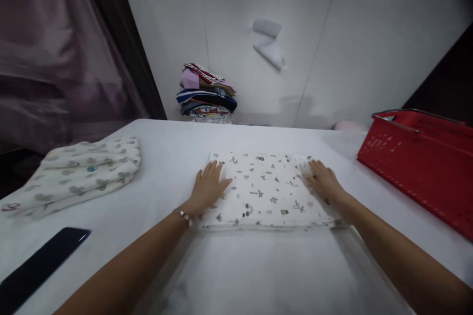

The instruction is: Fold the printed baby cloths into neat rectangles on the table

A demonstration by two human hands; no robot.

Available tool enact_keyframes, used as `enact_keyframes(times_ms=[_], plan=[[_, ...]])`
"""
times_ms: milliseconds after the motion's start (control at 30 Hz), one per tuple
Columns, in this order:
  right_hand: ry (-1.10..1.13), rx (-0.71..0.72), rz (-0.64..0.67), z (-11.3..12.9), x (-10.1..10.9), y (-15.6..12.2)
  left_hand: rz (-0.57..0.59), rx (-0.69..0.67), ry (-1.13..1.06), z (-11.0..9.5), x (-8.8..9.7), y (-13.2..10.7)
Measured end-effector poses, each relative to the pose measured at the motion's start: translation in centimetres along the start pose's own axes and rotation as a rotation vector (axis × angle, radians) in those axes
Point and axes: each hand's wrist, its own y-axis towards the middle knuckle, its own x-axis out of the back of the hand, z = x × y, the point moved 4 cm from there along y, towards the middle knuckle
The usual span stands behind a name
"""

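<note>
A white cloth (266,189) printed with small grey and green motifs lies folded into a flat rectangle in front of me. My left hand (209,187) rests on its left edge with the fingers spread. On the opposite edge lies my right hand (325,182), also open, palm down. Both hands press on the cloth without gripping it. Below the cloth's near edge spreads a pale, sheer sheet (266,270), perhaps a clear bag; its kind is hard to make out.
Another printed cloth (88,172) lies loosely folded at the left of the white table (162,147). A dark flat object (44,266), possibly a phone, is at the near left. A red basket (417,167) stands at the right. Folded fabrics (207,93) are stacked beyond the far edge.
</note>
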Motion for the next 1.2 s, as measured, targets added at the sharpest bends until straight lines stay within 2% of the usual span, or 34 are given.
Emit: enact_keyframes(times_ms=[67, 133, 267, 367, 467, 600, 667, 767, 867, 933, 1067, 1200], plan=[[-0.013, 0.009, 0.099, 0.6, -0.6, -1.6, 0.077, -0.020, 0.022, -0.1, -1.0, -1.5], [-0.023, 0.008, 0.151, 1.1, -0.5, -2.2, 0.127, -0.014, 0.027, -0.1, -1.4, -2.1], [-0.056, -0.022, 0.164, 1.7, 1.1, -2.9, 0.178, 0.001, 0.041, -0.4, -0.4, -2.7], [-0.052, -0.037, 0.108, 1.1, 1.8, -5.0, 0.140, -0.058, 0.042, -0.6, 0.5, -4.8], [0.033, -0.073, 0.113, 0.3, 1.0, -7.5, 0.104, -0.138, 0.010, -0.6, 0.3, -7.5], [0.272, -0.106, 0.101, 0.2, 1.0, -8.5, 0.089, -0.114, -0.038, -0.4, -0.3, -8.7], [0.425, -0.170, 0.091, 0.0, 1.9, -8.3, 0.063, -0.118, -0.056, -0.4, -0.3, -8.6], [0.663, -0.369, 0.041, -1.4, 3.4, -8.9, -0.042, -0.140, -0.077, -0.4, 0.4, -8.8], [0.815, -0.569, 0.026, -3.3, 4.3, -10.7, -0.166, -0.180, -0.097, -0.9, 1.3, -9.7], [0.842, -0.628, 0.070, -4.1, 4.5, -12.0, -0.202, -0.245, -0.115, -1.8, 1.7, -10.4], [0.867, -0.673, 0.161, -4.3, 4.7, -13.0, -0.169, -0.433, -0.132, -4.0, 1.9, -11.7], [0.821, -0.721, 0.228, -3.9, 4.6, -12.4, -0.087, -0.506, -0.138, -4.8, 1.7, -12.0]])
